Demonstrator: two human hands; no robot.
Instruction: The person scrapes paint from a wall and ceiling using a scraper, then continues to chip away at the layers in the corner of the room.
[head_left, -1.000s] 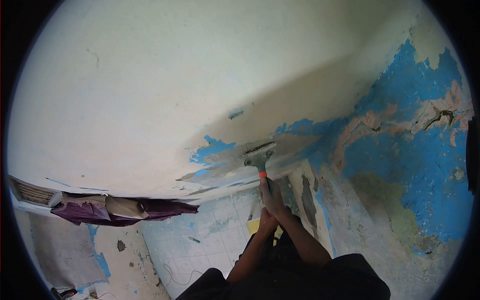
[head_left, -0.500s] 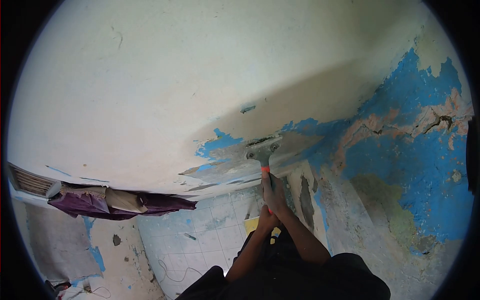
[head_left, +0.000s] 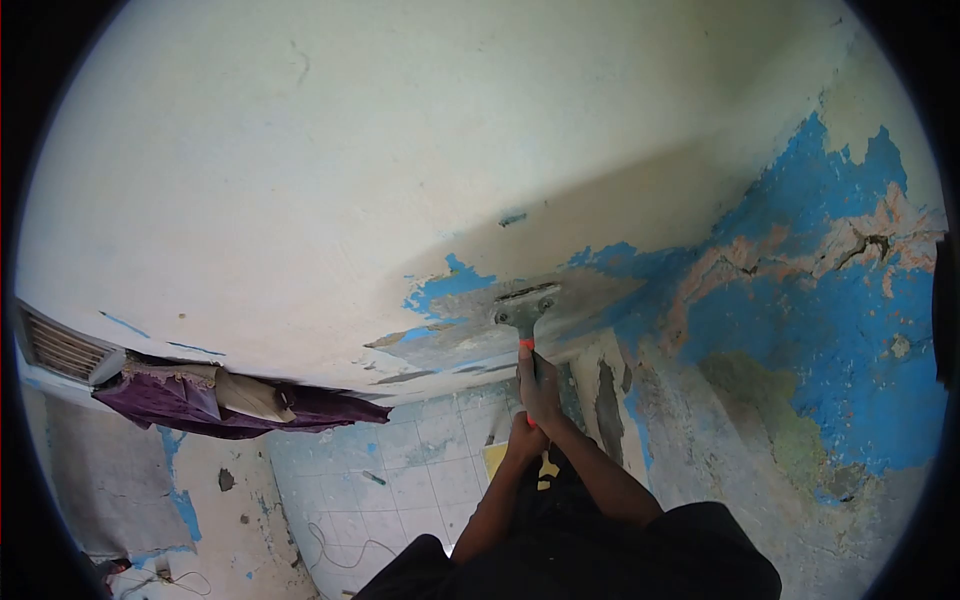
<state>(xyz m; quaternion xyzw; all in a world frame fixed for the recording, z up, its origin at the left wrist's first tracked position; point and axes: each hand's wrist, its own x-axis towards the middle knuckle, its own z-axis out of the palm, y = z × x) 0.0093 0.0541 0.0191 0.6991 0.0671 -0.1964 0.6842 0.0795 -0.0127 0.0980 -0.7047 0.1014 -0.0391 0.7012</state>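
Gripping the scraper (head_left: 524, 318) by its handle, with the right hand (head_left: 540, 388) closed just below the head and the left hand (head_left: 527, 436) closed lower down; near the lower edge of the wall (head_left: 300, 210), with blade against a grey patch (head_left: 465, 335) between areas of blue paint (head_left: 445, 288); farther left along that edge, purple cloth (head_left: 165, 400) beside a vent (head_left: 62, 347).

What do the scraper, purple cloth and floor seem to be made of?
Scraper: likely metal head, dull grey with round fasteners; its handle shows orange-red, perhaps plastic or rubber.
Purple cloth: woven fabric or velvet, judging by soft folds.
Floor: probably ceramic tile, pale and smudged, given the grid of joints.
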